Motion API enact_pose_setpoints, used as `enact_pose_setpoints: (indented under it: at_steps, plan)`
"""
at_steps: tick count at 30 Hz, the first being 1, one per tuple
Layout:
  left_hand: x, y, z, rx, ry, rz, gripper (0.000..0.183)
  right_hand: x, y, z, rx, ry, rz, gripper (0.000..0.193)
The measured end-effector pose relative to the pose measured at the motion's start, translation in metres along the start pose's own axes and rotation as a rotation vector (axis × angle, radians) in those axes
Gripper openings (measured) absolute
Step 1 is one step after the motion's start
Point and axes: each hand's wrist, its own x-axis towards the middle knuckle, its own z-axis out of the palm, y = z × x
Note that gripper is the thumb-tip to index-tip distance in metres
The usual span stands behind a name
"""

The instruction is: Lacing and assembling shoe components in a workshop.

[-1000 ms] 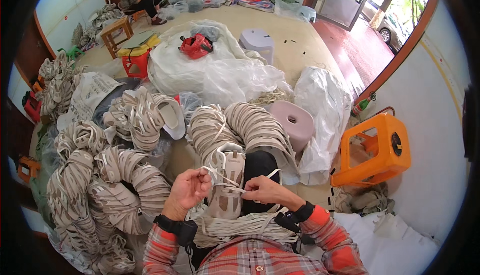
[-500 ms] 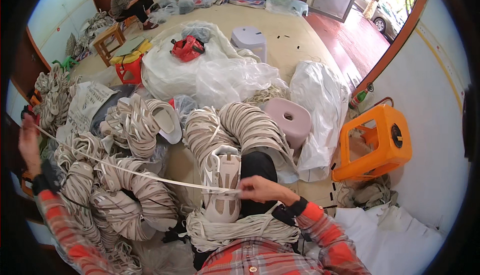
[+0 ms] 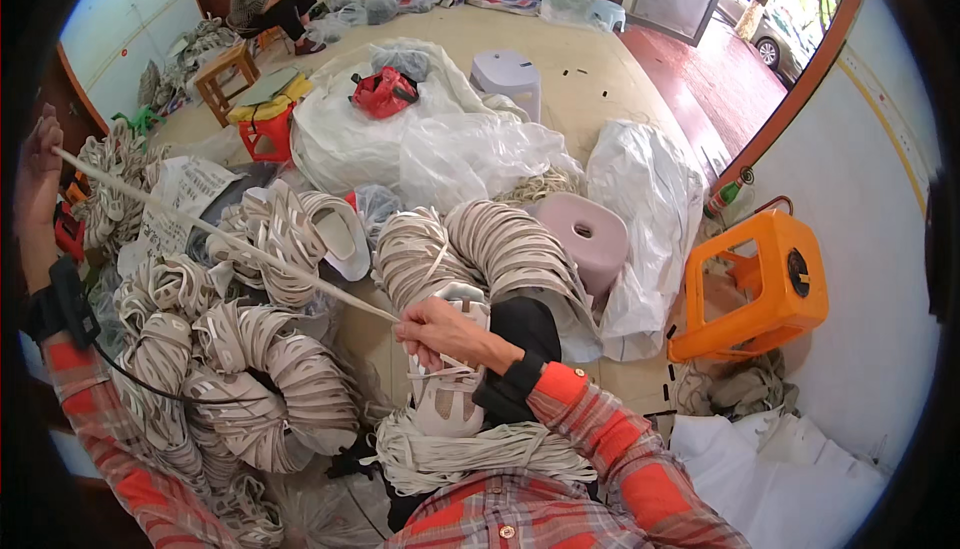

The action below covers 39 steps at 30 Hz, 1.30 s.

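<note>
- Fingers of your right hand (image 3: 445, 332) are pinched together on the lace (image 3: 300, 273), just above the upper (image 3: 443, 409), seemingly to anchor its near part.
- Your left hand (image 3: 40, 164) grips the lace well out to the left of the upper; that wide spread seems to be what draws it straight.
- You have the upper in front of you, partly hidden by your right hand; your dark knee (image 3: 528, 334), just right of it, probably helps brace it.
- Some lacing crosses the upper's front, though you cannot tell whether it belongs to the same length.
- You keep a lace bundle (image 3: 480, 459) on your lap, just below the upper, presumably for easy reach.
- Nested stacks (image 3: 510, 249) curve away beyond the upper, and more piles (image 3: 245, 334) sit left of it, perhaps packed together to save room.
</note>
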Motion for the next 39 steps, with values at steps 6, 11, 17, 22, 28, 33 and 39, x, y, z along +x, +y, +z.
enact_pose_setpoints:
  at_steps: [6,11,17,22,28,33,39]
  plan:
    - [0.02,0.007,-0.069,0.469,-0.008,0.207,0.02,-0.049,0.019,-0.016,-0.859,0.145,-0.444,0.011]
    - [0.03,0.002,-0.121,0.9,0.063,0.364,0.035,-0.084,0.074,-0.006,-0.977,0.143,-0.356,0.012]
    - [-0.109,-0.193,-0.135,1.741,-0.741,0.253,0.038,-0.084,0.087,-0.015,-0.87,0.265,-0.284,0.013]
    - [-0.299,-0.298,-0.049,1.281,-0.952,-0.069,0.014,-0.077,0.079,-0.021,-0.807,0.11,-0.328,0.014]
    - [-0.324,-0.329,-0.044,1.317,-0.993,0.039,0.033,-0.069,0.084,-0.023,-0.883,0.041,-0.227,0.016]
    - [-0.315,-0.329,-0.043,1.246,-1.141,0.03,0.03,-0.09,0.084,0.007,-0.858,0.185,-0.326,0.017]
    - [-0.307,-0.316,-0.035,1.341,-1.32,0.245,0.018,-0.105,0.066,0.011,0.019,0.453,0.24,0.019]
